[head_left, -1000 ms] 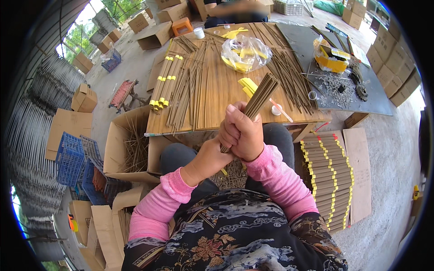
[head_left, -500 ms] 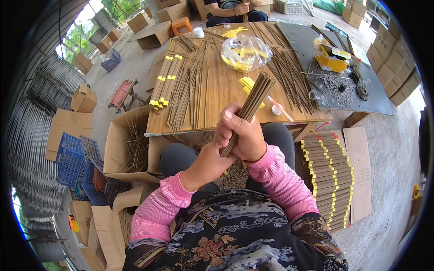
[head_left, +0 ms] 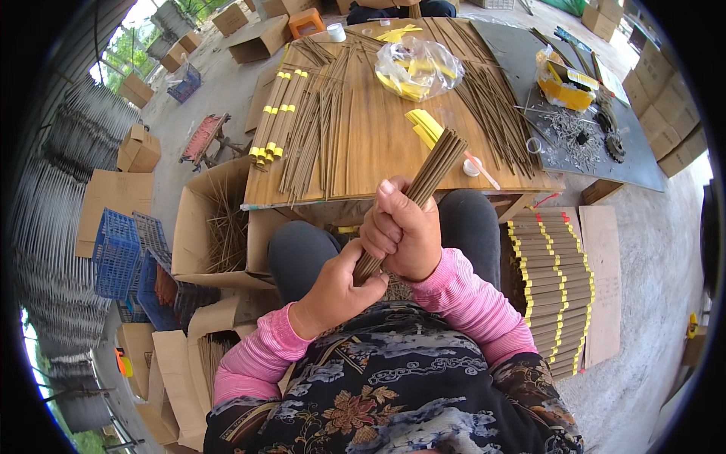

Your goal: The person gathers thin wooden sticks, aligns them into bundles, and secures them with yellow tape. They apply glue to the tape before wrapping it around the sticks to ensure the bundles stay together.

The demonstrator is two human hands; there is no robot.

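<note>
A bundle of brown incense sticks (head_left: 439,168) slants over my lap, its top end leaning right, just in front of the table (head_left: 364,147). My right hand (head_left: 411,240) is wrapped round its middle, thumb up along the side. Around the lower end, my left hand (head_left: 336,291) is closed, with the thumb and fingers on either side. Beyond the bundle's top lie yellow paper strips (head_left: 425,127) and a small white pot (head_left: 470,169) with a pinkish flat stick (head_left: 485,175) beside it. Several bundles banded in yellow (head_left: 281,113) rest on the table's left, alongside loose sticks (head_left: 321,140).
A clear plastic bag (head_left: 422,69) holds more yellow strips. Right of it are loose sticks (head_left: 495,113) and a dark board (head_left: 575,163) with a yellow box (head_left: 571,89). Stacked banded bundles (head_left: 550,291) stand at my right, an open carton (head_left: 195,257) at my left. Another person sits across.
Both hands have come a little nearer to me with the bundle. My left hand has slid down to its lower end, apart from the right hand.
</note>
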